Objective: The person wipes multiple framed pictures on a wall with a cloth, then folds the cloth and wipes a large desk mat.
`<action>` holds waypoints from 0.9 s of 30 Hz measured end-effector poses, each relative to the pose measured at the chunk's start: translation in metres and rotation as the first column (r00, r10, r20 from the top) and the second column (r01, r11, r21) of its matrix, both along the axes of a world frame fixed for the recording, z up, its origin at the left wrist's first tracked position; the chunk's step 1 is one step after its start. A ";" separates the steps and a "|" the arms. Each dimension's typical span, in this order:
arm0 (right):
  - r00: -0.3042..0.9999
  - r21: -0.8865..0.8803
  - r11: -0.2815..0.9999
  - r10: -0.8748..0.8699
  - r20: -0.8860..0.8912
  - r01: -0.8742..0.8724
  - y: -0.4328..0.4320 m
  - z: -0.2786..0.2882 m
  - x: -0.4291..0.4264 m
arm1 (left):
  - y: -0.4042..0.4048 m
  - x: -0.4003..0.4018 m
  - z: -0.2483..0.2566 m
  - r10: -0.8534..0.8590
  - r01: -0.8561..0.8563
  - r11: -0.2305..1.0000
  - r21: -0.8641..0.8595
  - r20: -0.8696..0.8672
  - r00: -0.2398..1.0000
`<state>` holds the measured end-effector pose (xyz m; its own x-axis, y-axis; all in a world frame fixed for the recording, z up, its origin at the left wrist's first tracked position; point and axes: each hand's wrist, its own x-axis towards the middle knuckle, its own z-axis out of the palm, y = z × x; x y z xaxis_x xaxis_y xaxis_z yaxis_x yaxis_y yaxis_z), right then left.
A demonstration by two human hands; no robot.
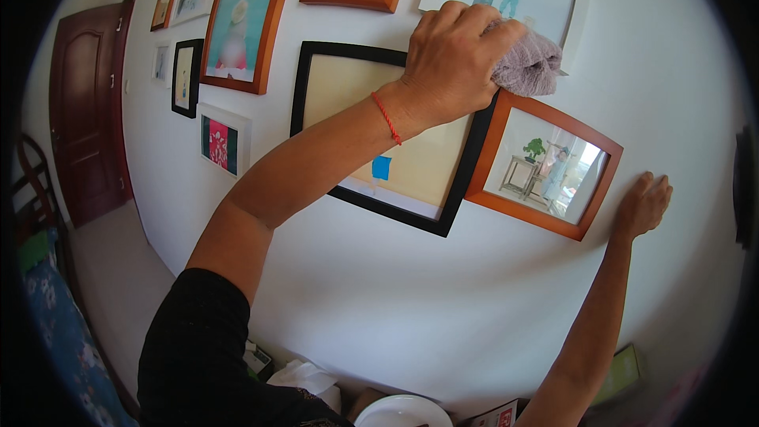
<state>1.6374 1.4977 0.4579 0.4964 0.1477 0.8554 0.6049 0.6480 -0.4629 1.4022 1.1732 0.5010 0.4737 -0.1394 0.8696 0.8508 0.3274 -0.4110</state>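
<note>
My left hand point(453, 59), with a red cord bracelet at its wrist, grips a folded greyish-purple cloth point(531, 62). The cloth is at the lower edge of a white-framed picture point(569, 41) and just above the top left corner of a brown wood-framed picture point(492, 142). Behind my left forearm hangs a large black-framed picture point(459, 190), partly hidden. My right hand point(645, 204) rests against the white wall point(415, 296), right of the brown frame, its fingers curled and nothing seen in them.
More framed pictures point(261, 65) hang to the left. Beyond them stands a dark red door point(89, 112). Below are a white basin point(403, 412), a white plastic bag point(302, 376) and a green box point(616, 373). Floral blue bedding point(59, 320) lies at far left.
</note>
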 end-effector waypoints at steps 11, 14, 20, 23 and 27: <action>1.000 -0.015 1.000 -0.014 0.016 0.014 -0.003 0.000 0.002 | 0.035 0.024 0.007 0.004 -0.001 0.999 0.043 -0.080 0.997; 1.000 0.019 1.000 -0.003 0.014 0.002 -0.006 0.001 -0.001 | 0.042 0.027 0.008 -0.099 0.103 0.994 0.033 -0.119 0.988; 0.998 -0.042 0.998 0.043 0.044 -0.041 -0.013 0.003 -0.001 | 0.017 0.025 0.001 -0.134 0.142 0.988 0.068 -0.112 0.985; 0.999 0.010 1.000 -0.008 0.032 0.008 -0.004 0.000 0.000 | -0.012 0.009 0.006 -0.077 0.106 0.975 0.194 -0.149 0.986; 0.999 -0.013 1.000 -0.025 0.028 0.025 -0.018 0.000 -0.002 | -0.059 -0.021 0.017 -0.089 0.100 0.962 0.255 -0.053 0.995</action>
